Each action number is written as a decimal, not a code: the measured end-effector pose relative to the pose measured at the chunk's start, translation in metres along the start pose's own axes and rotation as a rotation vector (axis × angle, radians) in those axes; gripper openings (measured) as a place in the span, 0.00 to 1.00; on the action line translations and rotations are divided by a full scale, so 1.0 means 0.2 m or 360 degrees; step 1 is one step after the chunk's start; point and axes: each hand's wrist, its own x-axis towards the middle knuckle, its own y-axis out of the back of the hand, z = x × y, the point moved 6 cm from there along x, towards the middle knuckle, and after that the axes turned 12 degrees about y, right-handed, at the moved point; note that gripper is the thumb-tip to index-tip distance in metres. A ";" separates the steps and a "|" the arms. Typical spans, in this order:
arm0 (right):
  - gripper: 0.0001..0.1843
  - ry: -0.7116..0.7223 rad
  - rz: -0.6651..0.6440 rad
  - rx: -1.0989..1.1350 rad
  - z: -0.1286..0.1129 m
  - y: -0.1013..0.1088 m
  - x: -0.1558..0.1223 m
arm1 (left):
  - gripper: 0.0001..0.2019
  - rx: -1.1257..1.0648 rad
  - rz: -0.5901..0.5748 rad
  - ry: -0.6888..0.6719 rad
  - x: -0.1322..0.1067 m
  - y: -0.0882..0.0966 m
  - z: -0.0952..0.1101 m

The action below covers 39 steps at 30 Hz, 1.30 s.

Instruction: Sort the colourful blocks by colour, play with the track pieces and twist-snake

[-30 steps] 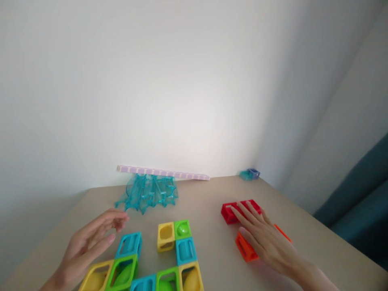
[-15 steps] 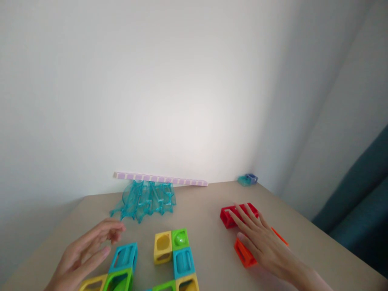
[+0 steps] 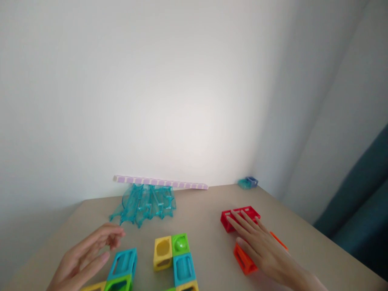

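Observation:
My right hand is spread palm down with its fingers apart. Its fingertips reach over the red block frame, and the palm covers part of an orange block. Whether it presses on them is hard to see. On the other side, my left hand is held with fingers bent and the thumb apart, nothing between them. Close to its thumb lies a blue block joined to a green block. In the middle, a yellow block, a green block and a blue block form a corner.
Behind my left hand lies a pile of clear teal plastic pieces. A long lilac-and-white strip rests along the wall. At the far right corner are a small dark blue block and a teal piece. A dark teal curtain hangs at right.
The view has tilted up slightly, so the tabletop things appear lower. My right hand has drawn back a little, showing more of the red block frame. My left hand keeps nearly the same pose.

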 end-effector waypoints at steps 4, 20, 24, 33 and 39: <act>0.31 0.0027 0.0067 -0.0103 -0.02 0.02 0.00 | 0.15 0.0019 -0.0033 -0.0012 0.00 -0.01 0.00; 0.12 0.0834 -0.0187 0.0176 -1.11 0.09 0.66 | 0.10 0.0409 -0.0689 0.0100 0.05 -0.10 -0.03; 0.11 0.0833 -0.0231 0.0128 -1.22 0.00 0.71 | 0.15 0.0358 -0.0804 0.0330 0.06 -0.11 -0.13; 0.08 0.1233 -0.0089 0.0240 -1.33 -0.09 0.65 | 0.15 0.0447 -0.0726 0.0328 0.06 -0.11 -0.14; 0.10 0.1575 -0.0146 0.0239 -1.42 -0.19 0.60 | 0.14 0.0665 -0.0633 0.0253 0.07 -0.11 -0.11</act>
